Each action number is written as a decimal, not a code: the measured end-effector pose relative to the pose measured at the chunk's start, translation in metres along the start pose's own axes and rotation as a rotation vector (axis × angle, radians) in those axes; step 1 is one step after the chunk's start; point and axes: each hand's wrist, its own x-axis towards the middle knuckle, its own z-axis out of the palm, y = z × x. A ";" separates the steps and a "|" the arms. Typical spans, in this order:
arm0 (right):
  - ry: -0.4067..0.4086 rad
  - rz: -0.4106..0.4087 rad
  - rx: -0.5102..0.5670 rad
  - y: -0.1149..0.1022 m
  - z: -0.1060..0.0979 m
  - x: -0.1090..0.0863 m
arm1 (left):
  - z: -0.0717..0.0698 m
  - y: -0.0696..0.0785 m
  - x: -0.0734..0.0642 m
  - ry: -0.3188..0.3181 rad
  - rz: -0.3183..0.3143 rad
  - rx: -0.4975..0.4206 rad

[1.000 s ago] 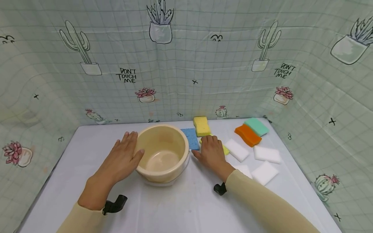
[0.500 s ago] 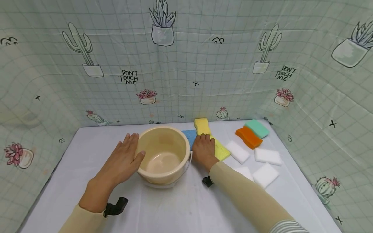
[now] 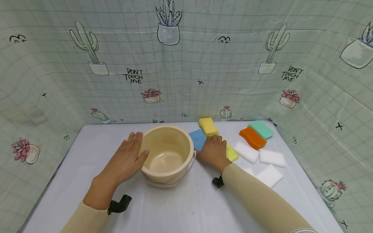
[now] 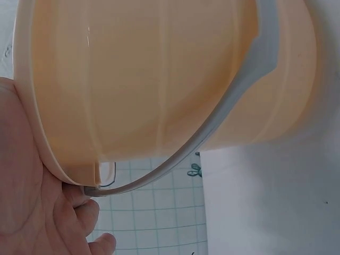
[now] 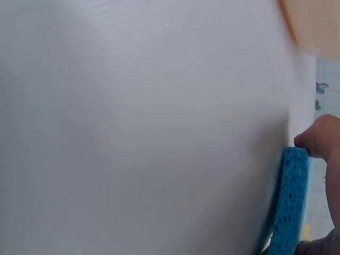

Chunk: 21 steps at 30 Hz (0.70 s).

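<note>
Left hand (image 3: pixel 123 161) flat against bucket (image 3: pixel 169 177) | right hand (image 3: pixel 214 151) pinches blue sponge (image 3: pixel 197 139) | yellow sponge (image 3: pixel 232 153) close beside

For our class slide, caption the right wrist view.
Right hand holding a blue sponge, with white table and cream bucket in view.

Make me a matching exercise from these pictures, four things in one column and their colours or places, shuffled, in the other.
Things:
1. blue sponge
2. bucket
3. orange sponge
4. left hand

Colours or places:
A. against the green sponge
B. at the bucket's left side, against its rim
C. in the grip of the right hand
D. cream

Pairs: 1-C, 2-D, 3-A, 4-B.
</note>
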 end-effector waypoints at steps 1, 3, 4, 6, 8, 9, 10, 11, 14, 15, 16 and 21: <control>0.002 -0.012 0.011 0.003 -0.002 -0.002 | 0.000 0.000 0.000 -0.001 -0.001 -0.003; 0.008 -0.043 0.037 0.010 -0.006 -0.007 | 0.000 -0.001 0.001 -0.003 -0.006 -0.006; 0.013 -0.061 0.044 0.013 -0.009 -0.010 | 0.000 -0.001 0.001 -0.002 -0.005 -0.006; 0.030 -0.112 0.053 0.021 -0.015 -0.014 | 0.000 -0.001 0.001 0.003 -0.001 -0.001; 0.063 -0.168 0.036 0.032 -0.022 -0.017 | 0.000 0.000 0.001 0.006 0.001 0.007; 0.084 -0.197 0.018 0.037 -0.025 -0.019 | 0.000 0.000 0.001 0.010 0.005 0.013; 0.110 -0.227 -0.009 0.041 -0.029 -0.020 | 0.000 0.001 0.001 0.014 0.009 0.019; 0.138 -0.258 -0.040 0.046 -0.032 -0.020 | 0.000 0.002 0.001 0.019 0.011 0.026; 0.230 -0.348 -0.150 0.057 -0.042 -0.021 | -0.001 0.003 0.000 0.028 0.015 0.042; 0.260 -0.377 -0.186 0.060 -0.046 -0.021 | -0.001 0.003 -0.001 0.031 0.016 0.047; 0.288 -0.404 -0.219 0.063 -0.049 -0.020 | 0.000 0.003 -0.001 0.034 0.017 0.051; 0.397 -0.498 -0.302 0.074 -0.067 -0.015 | 0.001 0.003 -0.001 0.038 0.028 0.048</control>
